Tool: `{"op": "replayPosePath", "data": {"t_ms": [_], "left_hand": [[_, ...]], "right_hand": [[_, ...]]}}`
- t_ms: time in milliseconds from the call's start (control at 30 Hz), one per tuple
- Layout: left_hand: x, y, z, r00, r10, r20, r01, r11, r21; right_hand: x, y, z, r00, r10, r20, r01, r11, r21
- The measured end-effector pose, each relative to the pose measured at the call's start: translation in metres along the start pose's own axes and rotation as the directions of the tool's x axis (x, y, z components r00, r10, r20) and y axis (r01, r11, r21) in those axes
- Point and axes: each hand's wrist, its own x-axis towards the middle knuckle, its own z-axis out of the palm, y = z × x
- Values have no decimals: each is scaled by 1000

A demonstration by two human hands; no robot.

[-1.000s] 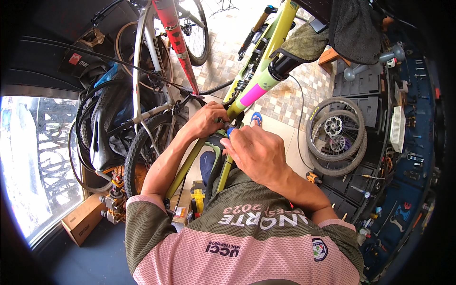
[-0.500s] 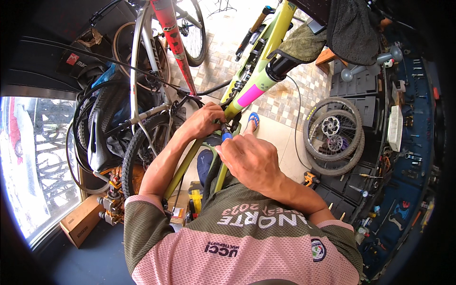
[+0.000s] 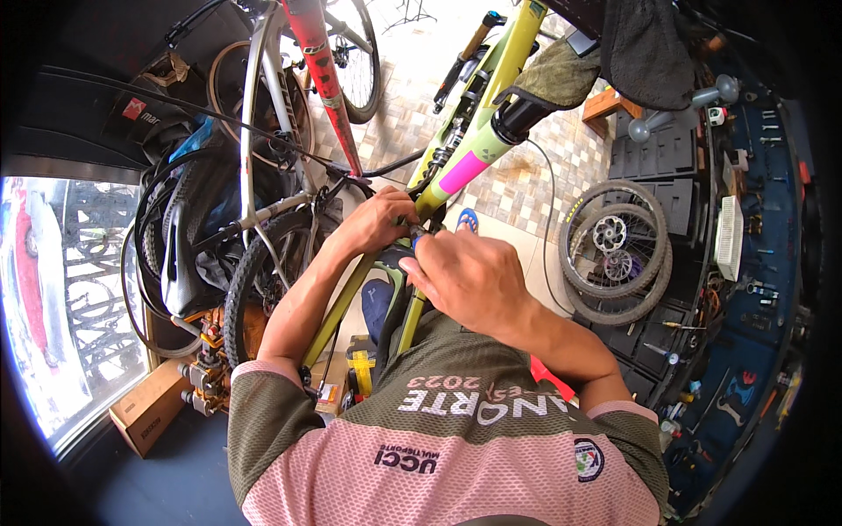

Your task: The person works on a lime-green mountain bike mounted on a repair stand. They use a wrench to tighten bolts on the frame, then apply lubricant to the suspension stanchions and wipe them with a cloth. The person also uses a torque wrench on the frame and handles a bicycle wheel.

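A yellow-green bicycle frame [image 3: 436,195] with a pink patch on its tube runs across the middle, its stays reaching down between my arms. My left hand [image 3: 379,221] is closed, fingers curled at the frame joint; what they pinch is hidden. Just right of it, my right hand [image 3: 476,270] wraps round a blue-handled tool [image 3: 417,237]. Most of that tool is covered by my fist, and its tip points toward the joint beside my left fingers. Its exact kind cannot be made out.
At the left stand a red and white bicycle [image 3: 323,79] and a black saddle [image 3: 180,272]. Two wheels [image 3: 611,289] lie at the right beside a tool wall [image 3: 754,289]. A grey cloth [image 3: 649,66] hangs at top right. Below my left forearm sits a cardboard box [image 3: 149,412].
My right hand has turned and shifted slightly up and right, covering more of the blue handle. My left hand stays nearly in place. A red strip now shows by my right forearm.
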Motion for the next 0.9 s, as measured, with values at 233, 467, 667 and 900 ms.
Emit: {"op": "replayPosePath", "data": {"t_ms": [233, 467, 667, 900], "left_hand": [[-4, 1, 0, 1000, -9, 1, 9, 1000, -2], [-5, 0, 1, 1000, 14, -8, -14, 1000, -6], [2, 3, -4, 1000, -6, 25, 6, 1000, -4], [2, 7, -5, 999, 44, 31, -47, 993, 109]], "right_hand": [[-10, -5, 5, 998, -34, 56, 33, 999, 19], [-12, -11, 10, 1000, -28, 10, 27, 998, 56], [-1, 3, 6, 997, 68, -24, -67, 997, 46], [15, 23, -6, 976, 212, 53, -215, 975, 59]]}}
